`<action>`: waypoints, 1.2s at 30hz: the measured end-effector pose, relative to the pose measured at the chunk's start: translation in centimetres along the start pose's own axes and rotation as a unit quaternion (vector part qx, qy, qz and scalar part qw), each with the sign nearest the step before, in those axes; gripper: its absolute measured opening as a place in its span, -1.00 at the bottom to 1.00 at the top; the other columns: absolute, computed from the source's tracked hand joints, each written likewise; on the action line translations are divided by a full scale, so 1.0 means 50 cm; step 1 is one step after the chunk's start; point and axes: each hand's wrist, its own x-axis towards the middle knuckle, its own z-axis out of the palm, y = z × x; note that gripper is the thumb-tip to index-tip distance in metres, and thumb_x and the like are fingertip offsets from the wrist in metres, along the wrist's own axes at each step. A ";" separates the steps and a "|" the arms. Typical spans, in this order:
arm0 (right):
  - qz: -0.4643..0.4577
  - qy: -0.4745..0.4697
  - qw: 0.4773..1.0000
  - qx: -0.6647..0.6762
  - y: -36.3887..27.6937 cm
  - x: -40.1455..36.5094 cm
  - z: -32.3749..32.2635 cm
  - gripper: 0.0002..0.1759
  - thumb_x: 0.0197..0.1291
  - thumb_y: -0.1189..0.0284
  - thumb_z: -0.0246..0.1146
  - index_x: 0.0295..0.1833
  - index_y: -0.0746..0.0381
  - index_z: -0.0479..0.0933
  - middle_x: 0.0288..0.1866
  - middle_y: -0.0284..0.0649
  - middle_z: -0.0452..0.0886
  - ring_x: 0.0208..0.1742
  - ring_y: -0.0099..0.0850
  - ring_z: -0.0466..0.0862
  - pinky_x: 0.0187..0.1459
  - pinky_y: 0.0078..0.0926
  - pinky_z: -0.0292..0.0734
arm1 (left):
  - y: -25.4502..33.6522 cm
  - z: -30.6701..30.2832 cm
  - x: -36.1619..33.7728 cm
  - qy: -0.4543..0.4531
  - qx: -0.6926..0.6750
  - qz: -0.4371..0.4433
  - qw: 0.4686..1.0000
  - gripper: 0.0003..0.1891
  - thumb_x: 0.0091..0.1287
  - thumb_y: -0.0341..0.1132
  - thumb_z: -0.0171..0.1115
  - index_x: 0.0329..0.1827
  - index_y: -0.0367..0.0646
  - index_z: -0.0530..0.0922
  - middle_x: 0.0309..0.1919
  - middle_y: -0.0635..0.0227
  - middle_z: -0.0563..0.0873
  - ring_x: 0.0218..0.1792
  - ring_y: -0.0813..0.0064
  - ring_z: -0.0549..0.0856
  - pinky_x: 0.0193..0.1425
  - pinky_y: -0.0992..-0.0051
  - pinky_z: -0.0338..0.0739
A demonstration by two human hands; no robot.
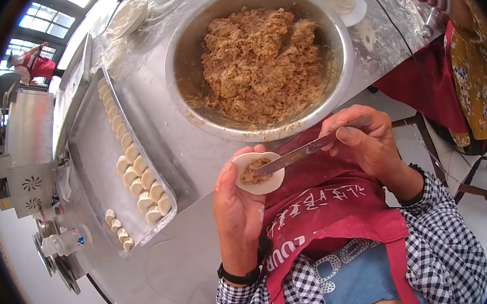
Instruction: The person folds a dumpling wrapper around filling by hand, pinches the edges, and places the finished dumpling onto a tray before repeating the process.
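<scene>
A round dough wrapper (277, 177) with a dab of meat filling (251, 173) on it rests in my left hand (237, 202), whose fingers curl up under and around it. My right hand (367, 141) grips a flat metal spatula (307, 150), thumb on top. The blade's tip lies on the filling in the wrapper. Just beyond my hands stands a big steel bowl (344, 62), with a large mound of minced filling (261, 60) inside.
To the left, a metal tray (94, 130) carries rows of folded dumplings (136, 179). A floury dish (127, 16) and a white plate (352, 3) flank the bowl. At the right sits another person (462, 69). A metal machine (28, 142) and a plastic jug (66, 241) stand far left.
</scene>
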 end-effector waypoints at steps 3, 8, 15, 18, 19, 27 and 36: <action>0.006 0.003 1.000 0.007 0.003 0.000 -0.005 -0.87 0.21 0.55 0.16 -0.16 0.37 0.52 -0.23 -0.06 0.62 -0.29 -0.41 0.65 -0.32 -0.60 0.59 | 0.001 0.002 -0.001 -0.012 0.007 0.003 1.000 -0.64 0.42 -0.22 -0.10 0.12 -0.30 0.36 0.08 0.12 0.51 0.17 0.18 0.47 0.23 0.18 0.41; -0.038 0.022 0.999 0.007 -0.049 0.019 -0.028 -0.89 0.19 0.56 0.18 -0.19 0.35 0.53 -0.24 -0.09 0.63 -0.28 -0.42 0.65 -0.31 -0.59 0.59 | 0.003 -0.004 -0.001 -0.023 -0.009 0.012 1.000 -0.66 0.41 -0.24 -0.09 0.11 -0.31 0.36 0.05 0.12 0.52 0.15 0.14 0.47 0.23 0.17 0.40; -0.323 -0.111 0.765 -0.547 -0.091 0.097 -0.073 -0.83 -0.07 0.60 0.31 -0.29 0.30 0.53 -0.28 -0.19 0.62 -0.20 -0.24 0.61 -0.19 -0.36 0.52 | 0.007 0.007 -0.006 -0.014 -0.011 0.012 1.000 -0.63 0.40 -0.26 -0.08 0.16 -0.34 0.31 0.05 0.07 0.50 0.14 0.12 0.47 0.22 0.15 0.41; -0.347 -0.152 0.708 -0.597 -0.077 0.098 -0.065 -0.75 -0.19 0.54 0.34 -0.29 0.28 0.53 -0.26 -0.23 0.59 -0.16 -0.19 0.59 -0.17 -0.33 0.51 | 0.011 0.018 -0.010 -0.013 -0.002 0.005 1.000 -0.59 0.39 -0.27 -0.06 0.20 -0.35 0.26 0.06 0.06 0.49 0.14 0.12 0.47 0.23 0.15 0.40; -0.346 -0.153 0.709 -0.596 -0.077 0.095 -0.058 -0.75 -0.19 0.54 0.34 -0.29 0.28 0.53 -0.26 -0.23 0.59 -0.16 -0.19 0.59 -0.17 -0.33 0.51 | 0.012 0.023 -0.014 -0.011 -0.002 0.006 1.000 -0.59 0.39 -0.27 -0.06 0.20 -0.35 0.26 0.06 0.06 0.49 0.14 0.12 0.47 0.23 0.15 0.40; -0.398 -0.200 0.771 -0.455 -0.077 0.034 0.049 -0.72 -0.24 0.50 0.37 -0.30 0.21 0.54 -0.07 -0.14 0.57 -0.07 -0.15 0.57 -0.11 -0.31 0.53 | 0.011 0.061 -0.028 -0.025 0.017 -0.010 0.999 -0.61 0.39 -0.30 -0.04 0.19 -0.37 0.30 0.11 0.04 0.48 0.12 0.22 0.52 0.18 0.25 0.46; -0.424 -0.160 0.798 -0.397 0.007 0.055 0.094 -0.82 -0.24 0.46 0.28 -0.41 0.25 0.52 -0.09 -0.14 0.57 -0.10 -0.21 0.59 -0.18 -0.36 0.56 | 0.010 0.052 -0.035 -0.049 0.029 -0.033 0.998 -0.59 0.35 -0.36 0.01 0.22 -0.34 0.30 0.13 0.15 0.47 0.14 0.34 0.50 0.21 0.37 0.41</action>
